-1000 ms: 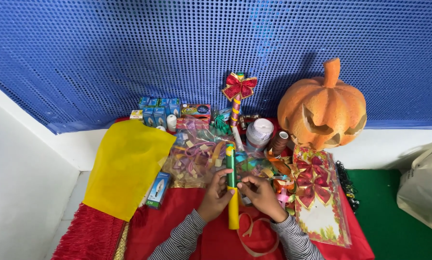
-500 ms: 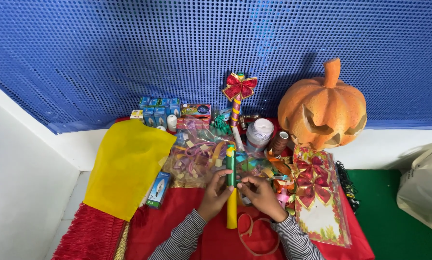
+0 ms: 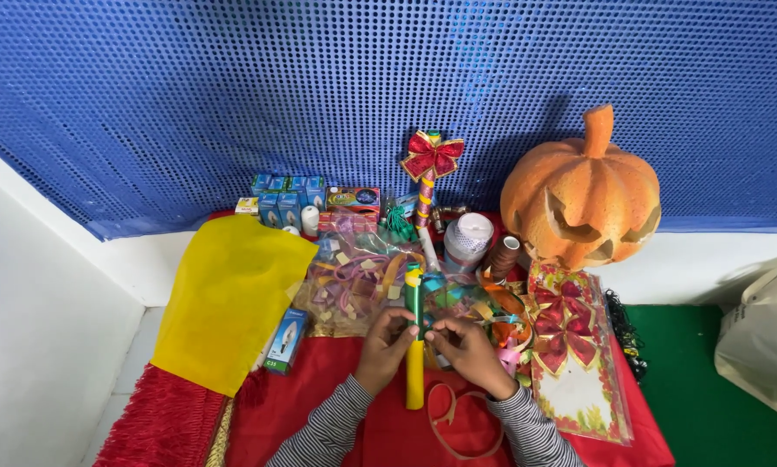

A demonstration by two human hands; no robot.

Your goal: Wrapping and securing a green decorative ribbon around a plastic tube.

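My left hand [image 3: 385, 344] grips a long stick [image 3: 414, 339] that is green at the top and yellow at the bottom, held upright over the red cloth [image 3: 319, 406]. My right hand [image 3: 468, 349] pinches at the stick's middle from the right, fingertips touching it next to the left hand's. Both sleeves are striped grey and white. A loop of red ribbon [image 3: 458, 428] lies on the cloth just below my right hand. Curled coloured ribbons [image 3: 492, 316] sit right behind my right hand.
A yellow sheet [image 3: 228, 298] lies at left with a small blue box [image 3: 285, 340] beside it. Behind are a clear bag of ribbon scraps [image 3: 354, 281], blue boxes [image 3: 285, 201], a bow-topped stick [image 3: 430, 169], a white tape roll [image 3: 466, 240], an orange carved pumpkin [image 3: 583, 195] and a packet of red bows [image 3: 570, 346].
Both hands stay on the stick at the same spot; my right fingers shift slightly against its middle. Nothing else has moved.
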